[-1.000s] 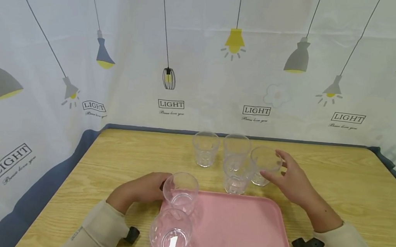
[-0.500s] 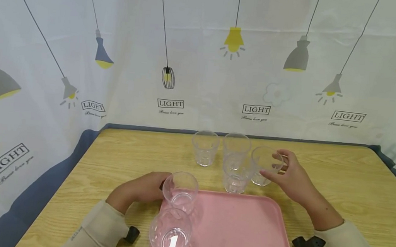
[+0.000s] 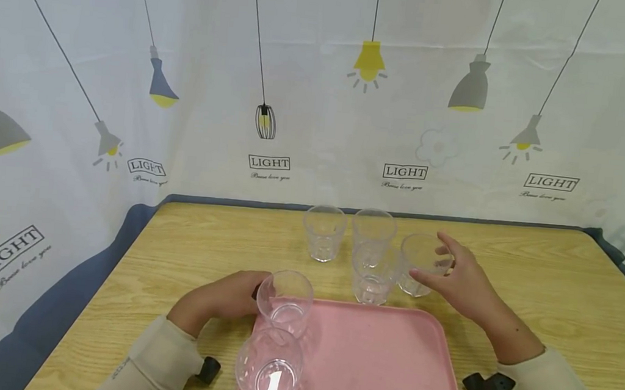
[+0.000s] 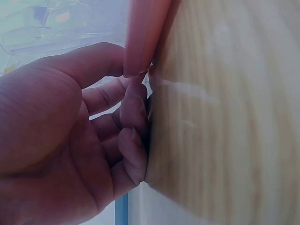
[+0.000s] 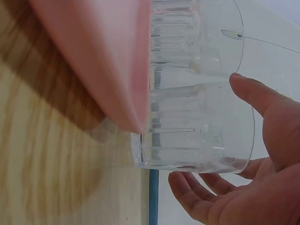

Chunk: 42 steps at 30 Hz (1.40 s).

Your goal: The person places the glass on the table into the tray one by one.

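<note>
My right hand (image 3: 465,286) curls round a clear plastic tumbler (image 3: 414,281) beyond the tray's far right corner. In the right wrist view its thumb is at the near side of the tumbler (image 5: 187,119), fingers on the other. My left hand (image 3: 233,296) is at the far left corner of a pink tray (image 3: 371,365). Up close in the left wrist view, thumb and index finger pinch the tray rim (image 4: 145,37), while the other fingers curl near the wooden table. Two clear tumblers stand on the tray's left side, one far (image 3: 283,315) and one near (image 3: 271,375).
Behind the tray stand three more clear tumblers on the wooden table (image 3: 188,234): a left one (image 3: 324,236), a back one (image 3: 374,224) and a front one (image 3: 373,285). The front one partly overlaps the back one. A lamp-print curtain (image 3: 325,98) hangs behind the table.
The tumbler in my right hand has shifted slightly right, and a gap now shows between it and the front tumbler. My left hand and the tray look still.
</note>
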Each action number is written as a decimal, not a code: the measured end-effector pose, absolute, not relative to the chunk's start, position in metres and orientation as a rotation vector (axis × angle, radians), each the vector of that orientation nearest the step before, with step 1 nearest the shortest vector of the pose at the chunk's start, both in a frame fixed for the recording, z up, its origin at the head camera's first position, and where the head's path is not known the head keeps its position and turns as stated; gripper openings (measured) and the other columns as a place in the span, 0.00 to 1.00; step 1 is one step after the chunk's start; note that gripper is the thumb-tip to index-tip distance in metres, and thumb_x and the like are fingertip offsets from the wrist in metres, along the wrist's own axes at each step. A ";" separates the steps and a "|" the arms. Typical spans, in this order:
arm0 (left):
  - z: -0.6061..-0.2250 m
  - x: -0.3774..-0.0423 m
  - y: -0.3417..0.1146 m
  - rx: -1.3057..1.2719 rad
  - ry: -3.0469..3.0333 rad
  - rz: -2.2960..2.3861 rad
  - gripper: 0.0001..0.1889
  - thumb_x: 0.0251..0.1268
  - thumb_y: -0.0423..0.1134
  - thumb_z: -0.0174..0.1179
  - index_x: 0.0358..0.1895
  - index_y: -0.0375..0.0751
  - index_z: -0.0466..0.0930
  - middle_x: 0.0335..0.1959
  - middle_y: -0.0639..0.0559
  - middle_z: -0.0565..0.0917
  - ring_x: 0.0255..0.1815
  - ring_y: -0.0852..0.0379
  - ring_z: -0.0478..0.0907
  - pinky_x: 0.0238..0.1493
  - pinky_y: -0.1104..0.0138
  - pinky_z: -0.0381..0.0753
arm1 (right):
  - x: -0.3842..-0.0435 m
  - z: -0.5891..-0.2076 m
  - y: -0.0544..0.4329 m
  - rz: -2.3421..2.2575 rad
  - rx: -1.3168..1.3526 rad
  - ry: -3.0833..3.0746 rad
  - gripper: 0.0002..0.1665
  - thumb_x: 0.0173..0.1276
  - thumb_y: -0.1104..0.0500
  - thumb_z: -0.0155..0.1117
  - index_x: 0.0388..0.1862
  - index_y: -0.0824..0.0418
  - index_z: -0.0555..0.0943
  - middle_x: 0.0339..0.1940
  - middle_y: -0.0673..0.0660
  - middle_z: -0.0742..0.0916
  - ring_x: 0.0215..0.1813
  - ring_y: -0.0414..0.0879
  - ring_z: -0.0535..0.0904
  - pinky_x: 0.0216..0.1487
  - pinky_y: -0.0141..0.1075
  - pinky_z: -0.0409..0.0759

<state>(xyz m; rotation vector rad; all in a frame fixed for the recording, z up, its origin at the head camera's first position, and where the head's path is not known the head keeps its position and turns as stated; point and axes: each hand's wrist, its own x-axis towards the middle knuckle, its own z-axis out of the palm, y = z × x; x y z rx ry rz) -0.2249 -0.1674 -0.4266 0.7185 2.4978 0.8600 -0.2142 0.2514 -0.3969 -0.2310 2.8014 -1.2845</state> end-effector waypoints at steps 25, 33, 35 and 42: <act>-0.427 -0.224 -0.167 0.692 2.493 0.890 0.10 0.65 0.48 0.66 0.46 0.53 0.79 0.44 0.58 0.82 0.47 0.58 0.75 0.57 0.56 0.76 | -0.205 -0.392 0.255 -1.349 -0.241 2.759 0.61 0.63 0.44 0.72 0.81 0.60 0.43 0.71 0.72 0.70 0.69 0.70 0.70 0.57 0.59 0.78; -0.428 -0.224 -0.167 0.694 2.503 0.875 0.10 0.66 0.49 0.65 0.45 0.53 0.79 0.43 0.58 0.82 0.47 0.58 0.75 0.56 0.56 0.76 | -0.194 -0.369 0.254 -1.255 -0.199 2.879 0.59 0.63 0.38 0.71 0.81 0.56 0.49 0.70 0.70 0.73 0.65 0.67 0.74 0.51 0.57 0.81; -0.428 -0.225 -0.168 0.696 2.503 0.878 0.10 0.66 0.49 0.65 0.45 0.52 0.79 0.43 0.58 0.82 0.46 0.58 0.75 0.56 0.56 0.76 | -0.190 -0.364 0.254 -1.267 -0.200 2.885 0.58 0.63 0.38 0.71 0.80 0.56 0.50 0.69 0.69 0.73 0.64 0.66 0.75 0.51 0.57 0.81; -0.428 -0.224 -0.168 0.693 2.501 0.884 0.10 0.66 0.49 0.65 0.45 0.52 0.79 0.42 0.58 0.82 0.46 0.58 0.75 0.56 0.56 0.76 | -0.180 -0.358 0.250 -1.261 -0.252 2.909 0.55 0.61 0.39 0.73 0.77 0.56 0.55 0.65 0.66 0.76 0.60 0.65 0.78 0.47 0.53 0.83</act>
